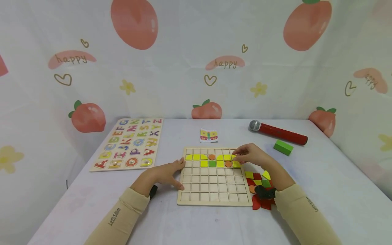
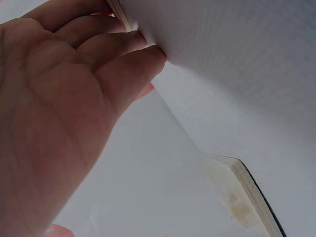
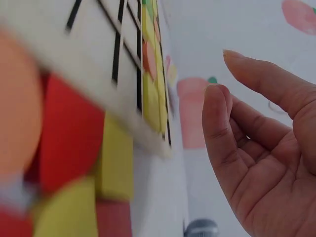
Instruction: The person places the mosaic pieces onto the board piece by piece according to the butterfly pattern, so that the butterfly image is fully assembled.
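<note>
A wooden grid board [image 1: 214, 196] lies flat in the middle of the table. Across its second row from the top run yellow tiles [image 1: 196, 157] with an orange disc [image 1: 212, 157] among them. The third row holds more yellow tiles, a green square tile [image 1: 212, 163] and another orange disc [image 1: 228, 164]. My left hand [image 1: 163, 173] rests against the board's left edge, thumb and fingers spread. At the right end of the tiled rows is my right hand [image 1: 252, 154]; its thumb and index finger stand apart in the right wrist view, with nothing visible between them.
Loose red, yellow, green and orange tiles [image 1: 257, 182] lie at the board's right side, partly under my right forearm. Behind the board is a small butterfly picture card [image 1: 209, 135]. An alphabet puzzle [image 1: 122, 167] lies left; a red microphone [image 1: 283, 134] and green block [image 1: 283, 147] lie right.
</note>
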`<state>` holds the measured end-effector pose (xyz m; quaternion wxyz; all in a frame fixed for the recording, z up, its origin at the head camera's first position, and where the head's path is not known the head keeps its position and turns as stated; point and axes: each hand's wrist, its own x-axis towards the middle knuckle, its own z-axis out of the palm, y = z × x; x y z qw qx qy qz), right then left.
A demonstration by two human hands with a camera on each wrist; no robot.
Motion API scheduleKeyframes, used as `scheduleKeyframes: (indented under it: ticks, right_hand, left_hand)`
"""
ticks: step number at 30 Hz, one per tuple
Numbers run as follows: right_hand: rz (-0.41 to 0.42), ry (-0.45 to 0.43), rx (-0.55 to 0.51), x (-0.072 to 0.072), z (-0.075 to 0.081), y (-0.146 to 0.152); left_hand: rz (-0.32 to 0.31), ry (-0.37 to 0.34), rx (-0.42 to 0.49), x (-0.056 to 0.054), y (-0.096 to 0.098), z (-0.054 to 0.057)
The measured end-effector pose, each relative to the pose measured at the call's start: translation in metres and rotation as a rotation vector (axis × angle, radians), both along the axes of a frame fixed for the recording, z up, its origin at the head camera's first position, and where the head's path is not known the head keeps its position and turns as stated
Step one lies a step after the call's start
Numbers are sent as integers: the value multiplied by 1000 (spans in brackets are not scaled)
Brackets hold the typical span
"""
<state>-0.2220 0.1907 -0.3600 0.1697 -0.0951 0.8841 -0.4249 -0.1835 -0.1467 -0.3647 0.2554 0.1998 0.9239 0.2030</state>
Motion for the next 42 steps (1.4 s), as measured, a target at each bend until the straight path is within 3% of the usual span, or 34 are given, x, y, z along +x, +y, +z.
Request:
scheduleKeyframes:
  ticks: [5, 13, 21, 33, 42]
  right_hand:
    - [-27, 18, 24, 7, -3, 29]
    - [-107, -15, 35, 17, -4, 67]
    - [-122, -63, 26, 22, -16, 95]
    - [-129, -56, 140, 27, -22, 108]
    - [-115, -28, 161, 26, -21, 106]
  left_hand:
    - [-2, 5, 1, 0, 0, -1]
    - [6, -1, -6, -1, 0, -1]
    - [6, -10, 0, 0, 1, 0]
    - [0, -1, 1, -1, 1, -3]
    - [-1, 8, 2, -1, 0, -3]
